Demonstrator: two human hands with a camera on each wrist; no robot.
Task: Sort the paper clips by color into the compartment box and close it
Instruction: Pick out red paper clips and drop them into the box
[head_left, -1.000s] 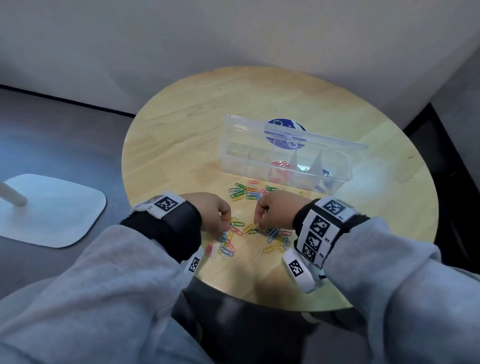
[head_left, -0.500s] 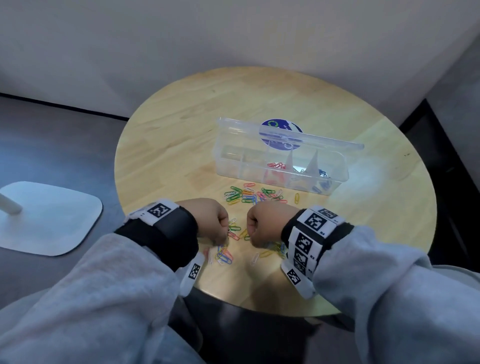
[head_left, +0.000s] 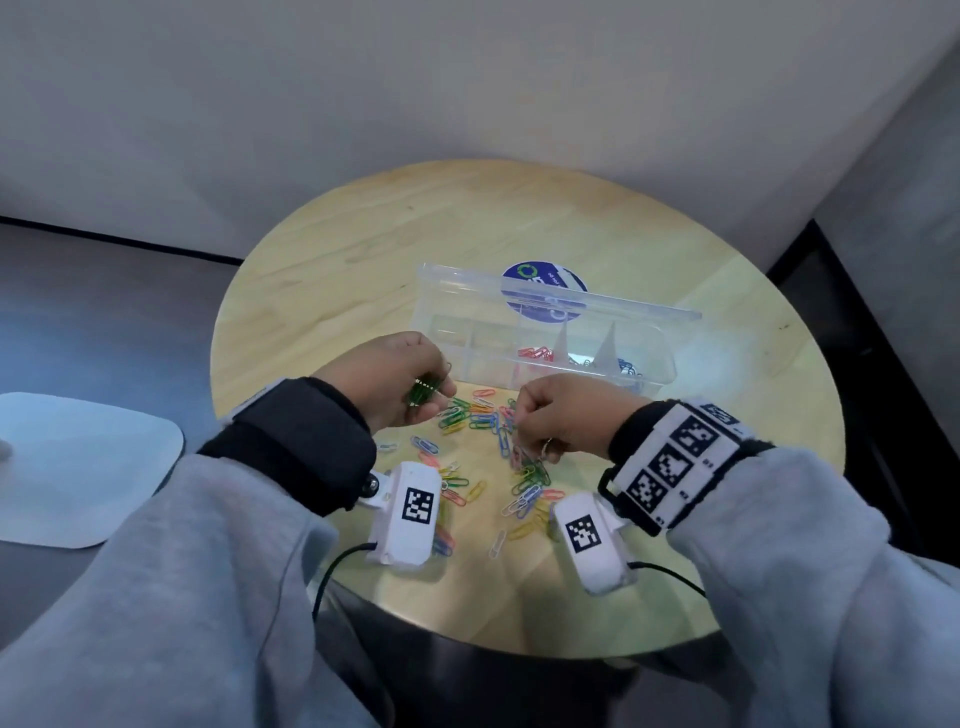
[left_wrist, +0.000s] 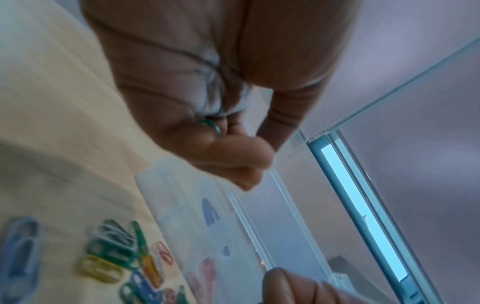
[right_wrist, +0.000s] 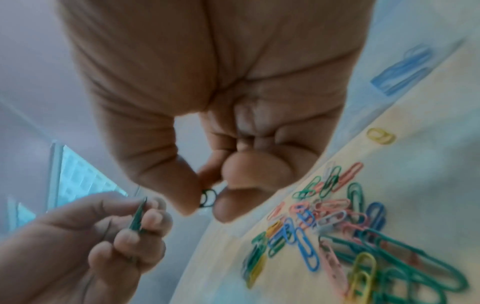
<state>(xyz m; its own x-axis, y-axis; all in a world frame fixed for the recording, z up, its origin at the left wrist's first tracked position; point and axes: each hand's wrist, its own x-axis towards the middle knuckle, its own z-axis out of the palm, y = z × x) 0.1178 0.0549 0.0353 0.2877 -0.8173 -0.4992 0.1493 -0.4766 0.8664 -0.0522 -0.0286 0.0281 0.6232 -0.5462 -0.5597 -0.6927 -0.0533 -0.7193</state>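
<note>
Both hands hovered knuckles-up over the round wooden table (head_left: 337, 270). The left hand (head_left: 387, 382) clutched a bunch of green paper clips (head_left: 422, 393); the right hand (head_left: 558, 415) pinched one green clip (right_wrist: 207, 197), pointing downward. The clear plastic compartment box (head_left: 644, 374) stood open behind the scattered coloured clips (head_left: 483, 415).

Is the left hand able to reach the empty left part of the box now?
Probably yes. The left hand, holding green clips, is just in front of the open box, and nothing lies between them.

One compartment box (head_left: 545, 332), two hands, perhaps forty loose paper clips (head_left: 483, 415).
</note>
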